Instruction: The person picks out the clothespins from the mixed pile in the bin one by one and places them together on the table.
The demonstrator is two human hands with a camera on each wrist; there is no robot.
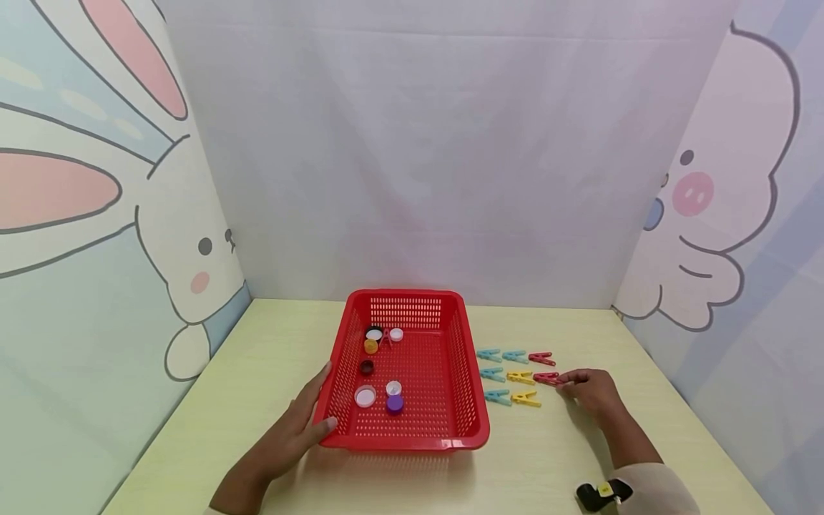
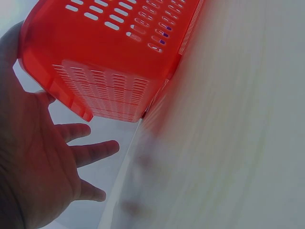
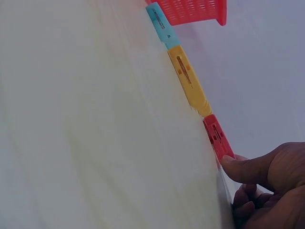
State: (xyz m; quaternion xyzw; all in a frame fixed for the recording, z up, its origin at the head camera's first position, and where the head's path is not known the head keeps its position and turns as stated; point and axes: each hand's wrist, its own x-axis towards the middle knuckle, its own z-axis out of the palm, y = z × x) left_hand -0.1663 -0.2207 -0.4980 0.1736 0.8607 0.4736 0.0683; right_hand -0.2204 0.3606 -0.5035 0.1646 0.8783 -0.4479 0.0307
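Note:
My right hand (image 1: 592,391) pinches the end of a red clothespin (image 1: 547,378) between thumb and fingers; in the right wrist view this clothespin (image 3: 218,137) lines up behind a yellow one (image 3: 188,80) and a blue one (image 3: 163,25). Another red clothespin (image 1: 542,357) lies just behind it. Blue clothespins (image 1: 492,374) and yellow clothespins (image 1: 526,398) sit in rows to its left. My left hand (image 1: 292,434) rests at the left rim of a red basket (image 1: 402,443), its thumb over the front-left corner. Its other fingers spread straight outside the basket (image 2: 105,86) in the left wrist view.
Inside the basket are several bottle caps, among them a purple cap (image 1: 395,405), an orange cap (image 1: 370,346) and a dark brown cap (image 1: 367,367), plus a pink-red clothespin (image 1: 386,339). A pale curtain (image 1: 425,157) hangs behind the table (image 1: 541,465); cartoon-printed panels flank both sides.

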